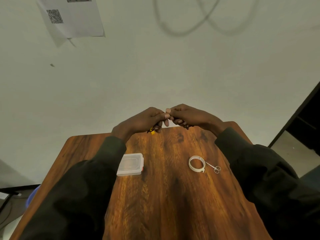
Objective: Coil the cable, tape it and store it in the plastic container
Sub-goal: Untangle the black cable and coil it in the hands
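Both my hands are raised together over the far edge of the wooden table (173,196). My left hand (145,121) grips a dark cable with a yellow end (152,131) that sticks out under its fingers. My right hand (187,115) pinches the same cable; a dark bit shows below it. Most of the cable is hidden inside the two hands. A clear plastic container (131,164), lid down, lies on the table's left part, partly behind my left sleeve. A roll of white tape (196,164) lies on the right part.
Small metal scissors (213,168) lie just right of the tape roll, touching it. A white wall rises right behind the table, with a paper sheet (72,16) pinned at the upper left. A dark doorway (304,122) stands at the right.
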